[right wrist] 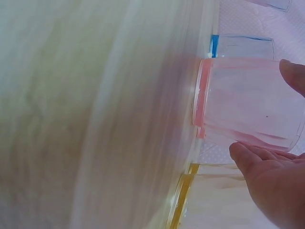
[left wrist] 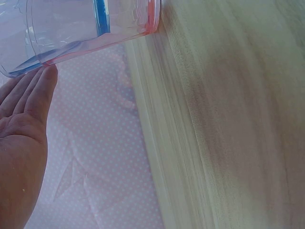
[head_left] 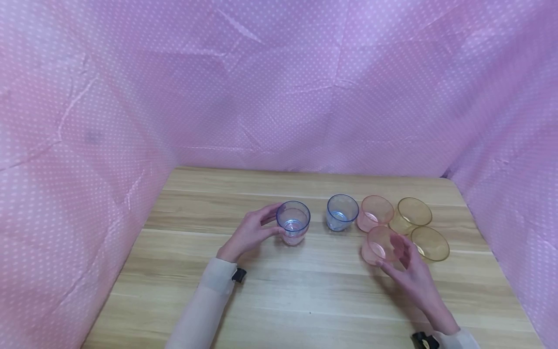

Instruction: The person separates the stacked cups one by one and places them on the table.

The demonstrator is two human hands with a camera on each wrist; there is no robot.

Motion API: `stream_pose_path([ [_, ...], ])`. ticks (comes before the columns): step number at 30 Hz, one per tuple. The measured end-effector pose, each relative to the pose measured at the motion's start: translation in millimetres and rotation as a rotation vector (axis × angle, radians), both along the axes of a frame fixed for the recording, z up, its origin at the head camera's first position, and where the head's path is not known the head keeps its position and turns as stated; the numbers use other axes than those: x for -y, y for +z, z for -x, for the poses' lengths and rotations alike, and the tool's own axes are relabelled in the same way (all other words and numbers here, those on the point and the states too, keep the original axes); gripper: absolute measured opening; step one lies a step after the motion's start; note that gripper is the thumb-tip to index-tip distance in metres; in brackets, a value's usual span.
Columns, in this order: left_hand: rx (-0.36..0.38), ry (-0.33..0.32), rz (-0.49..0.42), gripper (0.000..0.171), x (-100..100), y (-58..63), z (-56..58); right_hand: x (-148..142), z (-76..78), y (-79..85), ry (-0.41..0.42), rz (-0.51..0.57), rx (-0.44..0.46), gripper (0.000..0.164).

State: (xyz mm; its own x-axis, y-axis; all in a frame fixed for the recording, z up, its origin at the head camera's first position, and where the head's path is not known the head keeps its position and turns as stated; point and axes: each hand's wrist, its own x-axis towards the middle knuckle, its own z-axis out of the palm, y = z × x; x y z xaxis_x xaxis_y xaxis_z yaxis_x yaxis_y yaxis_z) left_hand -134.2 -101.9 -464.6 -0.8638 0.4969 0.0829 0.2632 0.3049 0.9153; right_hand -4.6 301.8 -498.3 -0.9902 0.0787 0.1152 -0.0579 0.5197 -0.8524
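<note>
My left hand (head_left: pixel 253 230) grips a clear blue-tinted cup (head_left: pixel 293 211) between thumb and fingers. That cup sits nested in a pink cup (head_left: pixel 294 239), and the left wrist view shows the blue base band (left wrist: pixel 101 18) inside the pink wall. On the right, my right hand (head_left: pixel 414 277) holds another pink cup (head_left: pixel 374 249), thumb on one side and fingers on the other. This cup stands upright, its pink base (right wrist: pixel 202 98) at the table in the right wrist view. Beside that hand stands a yellow cup (head_left: pixel 431 245).
Behind the right hand stand a second blue cup (head_left: pixel 342 213), a pink cup (head_left: pixel 376 213) and a yellow cup (head_left: pixel 410 215), close together. The wooden table (head_left: pixel 314 300) is bordered by pink dotted cloth (head_left: pixel 279 106) at the back and sides.
</note>
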Motion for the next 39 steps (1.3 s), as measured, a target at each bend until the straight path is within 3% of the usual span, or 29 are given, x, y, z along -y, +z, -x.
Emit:
stream_pose_path([
  [8, -0.014, -0.004, -0.001, 0.073, 0.5, -2.5, 1.7, 1.2, -3.3, 2.4, 0.011, -0.014, -0.012, 0.106],
  [13, -0.02, 0.002, 0.007, 0.073, 0.5, -2.9, 1.6, 3.1, -7.5, 9.0, -0.01, -0.093, -0.055, 0.104],
  [21, -0.026, 0.008, 0.007, 0.074, 1.3, -2.1, 0.1, 16.1, -7.4, 22.3, -0.051, -0.216, -0.311, 0.101],
  [26, -0.027, 0.01, 0.011, 0.074, 1.7, -1.8, -0.4, 25.0, 0.9, 29.2, -0.013, -0.25, -0.509, 0.082],
  [29, -0.02, 0.01, 0.018, 0.073, 2.0, -2.0, -0.2, 33.4, 6.6, 33.3, 0.01, -0.267, -0.569, 0.088],
  [39, -0.012, 0.005, 0.024, 0.074, 2.3, -2.8, -0.2, 68.5, 30.7, 42.3, 0.121, -0.224, -0.689, 0.081],
])
